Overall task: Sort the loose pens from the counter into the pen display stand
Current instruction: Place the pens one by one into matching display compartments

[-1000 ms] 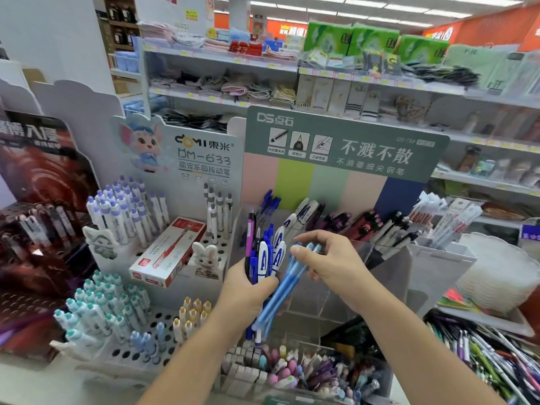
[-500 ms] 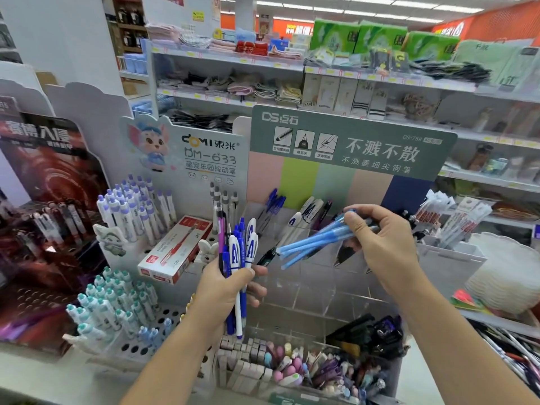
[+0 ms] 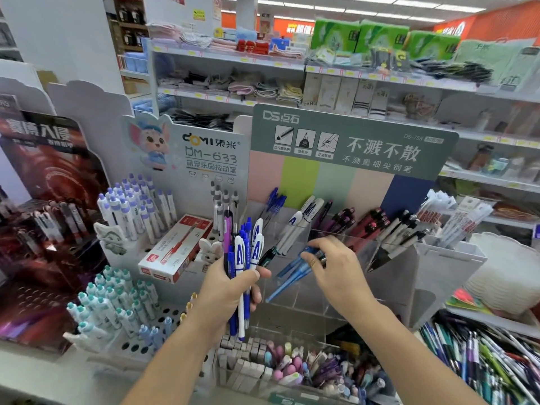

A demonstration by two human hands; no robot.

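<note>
Near edge: clear tray of erasers and small bits (image 3: 280, 372) at the counter front, loose pile of mixed pens (image 3: 485, 355) near right, not yet sorted.

Left hand (image 3: 230, 293) clenched round a mixed bundle (image 3: 244, 258), held upright: blue pens, white ones with blue "A" clips, one purple. Same grip as half a second ago, but the hand sits a bit higher and more central.

Right hand (image 3: 336, 270): this is the change. Half a second ago it held the light-blue pens (image 3: 292, 273) up high, roughly level, at the height of the stand's pen rows. Now it has dropped, and the pens point down-left into a lower clear compartment of the acrylic display stand (image 3: 432, 258). Fingers are curled over the pens' upper ends, so I read it as grasping, not released. Can't tell whether the tips have bottomed out in the slot.

Meaning: one colour group is being seated. Next it needs a release and a fresh pick from the left-hand bundle. Most of the job remains: the bundle and the pile.

Further back: stand's upper row holds blue, white "A", purple, dark red/black and white pens in separate bins, under the green header card (image 3: 350, 141). Left of it, the white peg-hole display (image 3: 140, 217) with a red pen box (image 3: 175, 249). Store shelves behind.
</note>
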